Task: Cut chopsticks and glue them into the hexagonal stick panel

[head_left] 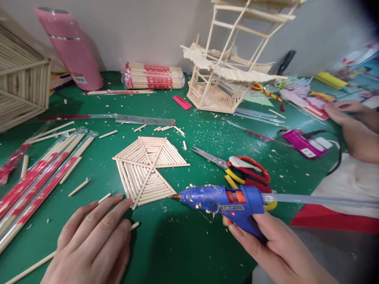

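Note:
A flat hexagonal panel of chopsticks point(152, 187) lies on the green table, with one wedge at its lower right unfilled. My left hand point(94, 240) rests palm down beside it, fingers stretched out, a fingertip at the panel's lower left corner. Short stick pieces point(135, 226) show at the edges of this hand; its palm side is hidden. In my right hand point(272, 244) is a blue hot glue gun point(207, 199), its red light lit and a clear glue stick in its back. The nozzle reaches the end of the panel's lower right spoke.
Scissors point(219, 159) lie behind the glue gun. Wrapped chopsticks point(44, 169) are at left, below a larger stick panel point(23, 79). A pink bottle point(71, 47), a chopstick bundle point(152, 77) and a stick tower point(219, 94) stand behind. Another person's hands point(352, 118) are at right, near a purple power strip point(306, 144).

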The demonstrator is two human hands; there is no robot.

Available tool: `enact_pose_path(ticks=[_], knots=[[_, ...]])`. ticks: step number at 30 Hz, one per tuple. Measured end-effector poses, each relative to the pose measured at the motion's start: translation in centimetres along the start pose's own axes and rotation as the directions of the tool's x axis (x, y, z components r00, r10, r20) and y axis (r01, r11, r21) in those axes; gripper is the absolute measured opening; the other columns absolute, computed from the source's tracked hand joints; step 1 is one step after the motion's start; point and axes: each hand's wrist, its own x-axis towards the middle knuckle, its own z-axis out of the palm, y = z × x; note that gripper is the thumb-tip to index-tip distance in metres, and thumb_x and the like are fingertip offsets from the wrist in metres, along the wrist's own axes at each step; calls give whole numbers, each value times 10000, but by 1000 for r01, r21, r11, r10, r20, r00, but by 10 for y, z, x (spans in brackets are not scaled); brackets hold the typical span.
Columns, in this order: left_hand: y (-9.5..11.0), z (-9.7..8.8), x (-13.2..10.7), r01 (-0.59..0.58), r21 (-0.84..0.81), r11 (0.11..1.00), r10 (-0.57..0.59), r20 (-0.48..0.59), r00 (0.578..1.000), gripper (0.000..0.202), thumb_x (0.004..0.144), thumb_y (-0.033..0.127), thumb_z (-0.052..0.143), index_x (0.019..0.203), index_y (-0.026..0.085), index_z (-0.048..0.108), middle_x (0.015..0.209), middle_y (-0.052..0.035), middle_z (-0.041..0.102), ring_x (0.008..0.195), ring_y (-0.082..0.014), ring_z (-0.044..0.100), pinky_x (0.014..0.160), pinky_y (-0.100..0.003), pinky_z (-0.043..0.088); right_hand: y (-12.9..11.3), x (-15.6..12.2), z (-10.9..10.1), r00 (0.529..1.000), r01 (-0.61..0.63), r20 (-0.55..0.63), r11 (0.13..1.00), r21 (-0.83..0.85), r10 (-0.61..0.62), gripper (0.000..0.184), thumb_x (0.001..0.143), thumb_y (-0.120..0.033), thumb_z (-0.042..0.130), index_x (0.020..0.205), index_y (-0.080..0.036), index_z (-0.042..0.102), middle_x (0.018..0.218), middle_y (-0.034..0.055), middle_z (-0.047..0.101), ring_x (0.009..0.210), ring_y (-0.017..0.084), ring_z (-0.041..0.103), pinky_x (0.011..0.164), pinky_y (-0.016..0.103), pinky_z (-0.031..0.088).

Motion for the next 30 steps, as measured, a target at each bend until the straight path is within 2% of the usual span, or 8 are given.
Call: enact_pose_path(ticks=[2, 6, 8, 10, 15, 19, 24, 30], knots=[[0, 1, -1, 6, 1, 1000, -6, -4, 1000, 101, 838, 202, 494, 894, 243, 567, 1054, -46, 667, 1034, -244, 548, 886, -417, 356, 1, -2, 0, 1000, -9, -6, 1000, 0, 9, 160, 846, -343, 522, 957, -239, 572, 794, 12, 713, 640, 149, 685, 569, 163, 566], [0, 1, -2, 19, -8, 1000, -19, -1, 1000, 118, 840, 209, 490, 915, 251, 570, 1065, -42, 661, 1056, -243, 536, 895, -419, 349, 3, -1, 0, 1000, -1, -9, 999, -36, 1, 364, 845, -358, 524, 1191, -253, 477, 796, 2, 709, 639, 151, 685, 580, 174, 570], [0, 1, -2, 20, -17, 1000, -20, 7, 1000, 118, 842, 208, 486, 913, 251, 570, 1070, -43, 658, 1063, -243, 532, 899, -421, 346, 4, -1, 1, 1000, 4, -5, 999, -44, -4, 384, 852, -352, 516, 1219, -259, 453, 796, -1, 708, 642, 148, 686, 581, 170, 569], [0, 0, -2, 18, -19, 1000, -18, 7, 1000, 110, 840, 208, 488, 905, 246, 568, 1074, -46, 656, 1064, -242, 530, 903, -419, 343, 4, -1, 1, 1000, 9, -1, 999, -38, -9, 334, 852, -347, 518, 1171, -253, 483, 805, 4, 709, 641, 145, 687, 573, 163, 566], [0, 0, -2, 15, -5, 1000, -15, 7, 1000, 120, 837, 207, 490, 916, 247, 571, 1078, -45, 653, 1059, -243, 540, 907, -411, 343, 3, -1, 1, 999, -16, 33, 1000, -3, 16, 133, 856, -331, 515, 918, -228, 572, 867, 35, 713, 693, 153, 692, 602, 171, 569], [1, 0, -2, 8, 9, 1000, -8, 12, 1000, 122, 839, 210, 488, 925, 247, 566, 1072, -45, 655, 1044, -257, 558, 894, -418, 357, -3, 4, 0, 999, -5, 48, 999, 36, 3, 150, 855, -330, 507, 916, -227, 598, 914, 45, 713, 721, 165, 695, 605, 179, 574], [1, -1, -2, -29, 40, 999, 28, 38, 999, 159, 842, 174, 471, 966, 236, 548, 1075, -70, 651, 1057, -271, 543, 887, -443, 355, -8, 6, 0, 997, -50, 55, 996, 79, 46, 170, 859, -330, 492, 930, -228, 608, 908, 44, 715, 719, 168, 696, 604, 186, 577], [-1, 0, -2, -16, 15, 1000, 16, 26, 1000, 130, 834, 188, 494, 931, 246, 559, 1082, -53, 650, 1056, -258, 539, 885, -428, 355, -2, 0, -2, 996, -74, 47, 997, 36, 73, 173, 836, -365, 524, 864, -221, 615, 858, 51, 716, 698, 178, 692, 589, 199, 575]])
